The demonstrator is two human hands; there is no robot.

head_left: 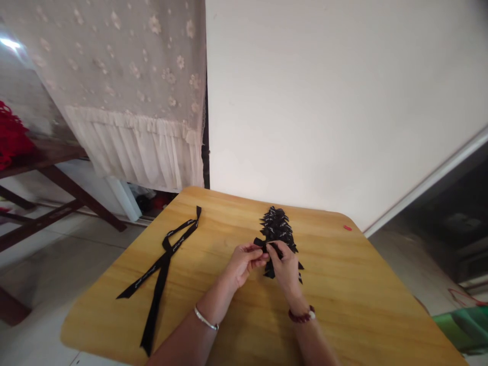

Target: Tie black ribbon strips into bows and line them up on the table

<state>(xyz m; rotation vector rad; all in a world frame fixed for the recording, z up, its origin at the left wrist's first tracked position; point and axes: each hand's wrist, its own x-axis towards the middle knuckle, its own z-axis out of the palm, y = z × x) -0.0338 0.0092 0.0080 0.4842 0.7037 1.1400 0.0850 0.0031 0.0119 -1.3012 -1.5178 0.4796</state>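
My left hand (247, 259) and my right hand (282, 262) meet over the middle of the wooden table, both closed on a black ribbon bow (260, 243). Thumbs and fingertips pinch it from either side, so its centre is partly covered. Just behind and under my hands lies a cluster of black ribbon bows (276, 223) with white lettering, lined up in a column. Off to the left, loose lengths of black ribbon (164, 259) with white print lie crossed on the tabletop.
The wooden table (213, 213) has rounded corners and backs onto a white wall (324, 101). A small red piece (347, 227) lies near its far right corner. At left are a lace curtain (145, 76) and a dark wooden stand (76, 185) bearing red material (13, 137).
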